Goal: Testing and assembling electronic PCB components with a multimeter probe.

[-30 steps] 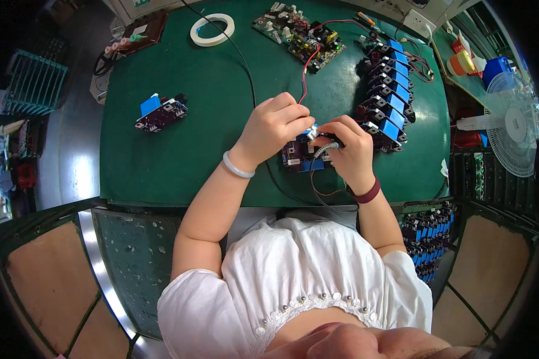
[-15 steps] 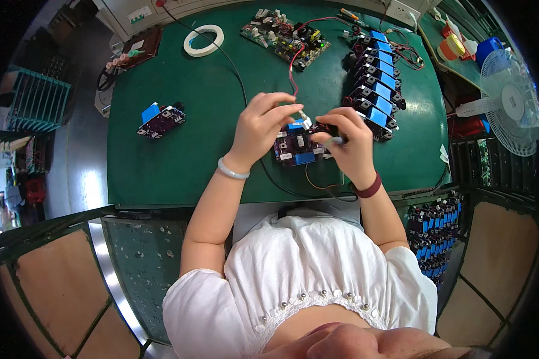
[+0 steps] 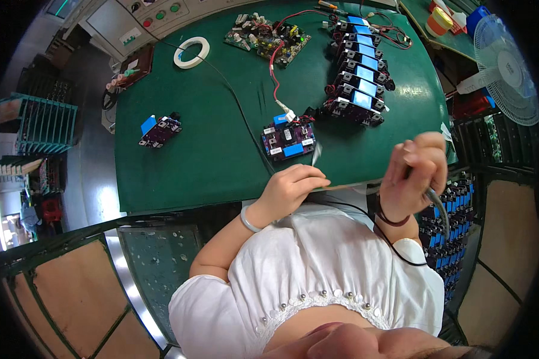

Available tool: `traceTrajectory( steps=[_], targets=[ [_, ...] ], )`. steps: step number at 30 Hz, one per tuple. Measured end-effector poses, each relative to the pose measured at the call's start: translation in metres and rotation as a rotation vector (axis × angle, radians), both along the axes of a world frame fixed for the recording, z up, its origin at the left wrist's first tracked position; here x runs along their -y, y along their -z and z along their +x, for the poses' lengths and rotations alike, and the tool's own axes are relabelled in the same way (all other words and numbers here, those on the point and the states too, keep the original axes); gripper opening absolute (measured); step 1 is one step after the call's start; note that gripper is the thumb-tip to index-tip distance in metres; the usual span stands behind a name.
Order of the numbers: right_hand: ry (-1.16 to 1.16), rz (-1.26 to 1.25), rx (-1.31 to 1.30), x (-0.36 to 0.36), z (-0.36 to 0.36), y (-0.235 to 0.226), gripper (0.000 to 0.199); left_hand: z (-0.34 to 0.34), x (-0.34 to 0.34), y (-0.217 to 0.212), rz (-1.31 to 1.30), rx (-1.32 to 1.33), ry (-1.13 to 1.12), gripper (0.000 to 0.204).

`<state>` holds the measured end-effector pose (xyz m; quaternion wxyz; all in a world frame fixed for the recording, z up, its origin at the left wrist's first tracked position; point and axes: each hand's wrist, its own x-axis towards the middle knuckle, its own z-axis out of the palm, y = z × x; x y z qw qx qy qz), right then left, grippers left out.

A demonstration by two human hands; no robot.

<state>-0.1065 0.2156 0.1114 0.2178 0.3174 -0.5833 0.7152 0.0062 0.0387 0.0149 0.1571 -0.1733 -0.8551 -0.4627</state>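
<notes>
My left hand [image 3: 294, 186] is closed in a pinch at the table's near edge, on a thin brownish wire [image 3: 347, 186] that stretches toward my right hand. A blurred white piece [image 3: 317, 154] shows just above its fingertips. My right hand [image 3: 414, 173] is raised at the right, beyond the table edge, fingers curled round a grey cable [image 3: 440, 210] that hangs below it. In front of my left hand lies a purple circuit board [image 3: 288, 139] with blue blocks. A white connector [image 3: 289, 115] on red wires meets its far edge.
Several blue-topped boards [image 3: 360, 72] stand in a row at the right. A larger circuit board [image 3: 268, 37], a white tape roll [image 3: 191, 52] and another small board [image 3: 160, 130] lie farther off. A black cable [image 3: 236, 99] crosses the table. A fan [image 3: 509, 66] stands at the right.
Both hands have left the connector on the board. My left hand has come back to the table edge; my right hand has swung right and nearer, carrying the grey cable.
</notes>
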Motion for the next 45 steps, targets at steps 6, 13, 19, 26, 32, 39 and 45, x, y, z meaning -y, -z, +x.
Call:
traceTrajectory(
  steps=[6, 13, 19, 26, 32, 39, 45],
  targets=[
    [-0.189, -0.17, -0.02, -0.016, 0.005, -0.004, 0.045, -0.002, 0.01, 0.001, 0.034, 0.061, 0.035, 0.024],
    [-0.567, -0.114, 0.583, 0.016, -0.008, 0.033, 0.047, 0.021, 0.038, -0.002, 0.041, 0.111, -0.293, 0.021],
    [-0.741, 0.215, 0.702, 0.023, -0.029, 0.107, 0.05, 0.033, 0.055, -0.009, -0.01, 0.178, -0.428, 0.016],
    [-0.783, 0.241, 0.714, 0.033, -0.018, 0.107, 0.05, 0.018, 0.045, 0.008, 0.23, -0.059, -0.733, 0.015],
    [-0.774, 0.226, 0.736, 0.03, -0.02, 0.109, 0.048, 0.0, 0.052, 0.002, -0.224, -0.337, -0.721, 0.022],
    [-0.75, 0.239, 0.729, 0.03, -0.019, 0.109, 0.047, -0.001, 0.058, -0.001, -0.436, -0.353, -0.602, 0.026],
    [-0.76, 0.249, 0.748, 0.032, -0.017, 0.11, 0.047, -0.009, 0.052, -0.001, -0.218, -0.27, -0.537, 0.024]
  ],
)
